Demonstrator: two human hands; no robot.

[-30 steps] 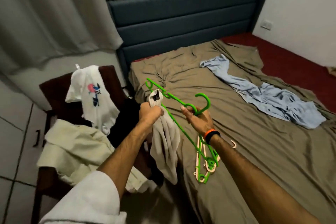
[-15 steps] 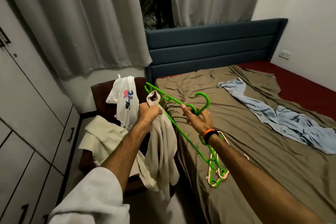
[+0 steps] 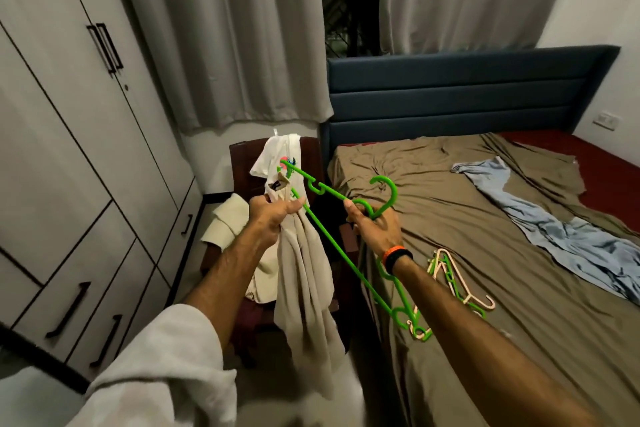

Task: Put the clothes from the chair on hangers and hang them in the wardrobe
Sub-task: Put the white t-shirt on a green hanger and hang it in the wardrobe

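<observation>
My left hand [image 3: 273, 215] grips a beige garment [image 3: 304, 291] by its collar, and the cloth hangs down below my fist. A green plastic hanger [image 3: 332, 239] is held by my right hand [image 3: 374, 225] just under its hook. One arm of the hanger pokes past the garment's collar. Behind both hands stands a dark wooden chair [image 3: 242, 163] with a white printed T-shirt [image 3: 277, 163] draped over its back and a cream cloth [image 3: 225, 218] on its seat. The grey wardrobe [image 3: 69, 149] on the left has its doors closed.
Several spare green and pale pink hangers [image 3: 453, 284] lie on the bed's brown sheet [image 3: 485, 218] near its left edge. A light blue shirt [image 3: 554, 229] is spread across the bed. Grey curtains [image 3: 225, 28] hang behind the chair, beside a dark blue headboard [image 3: 450, 97].
The view has swung up and to the left, bringing the wardrobe doors into sight. Both hands keep their holds on the garment and the hanger.
</observation>
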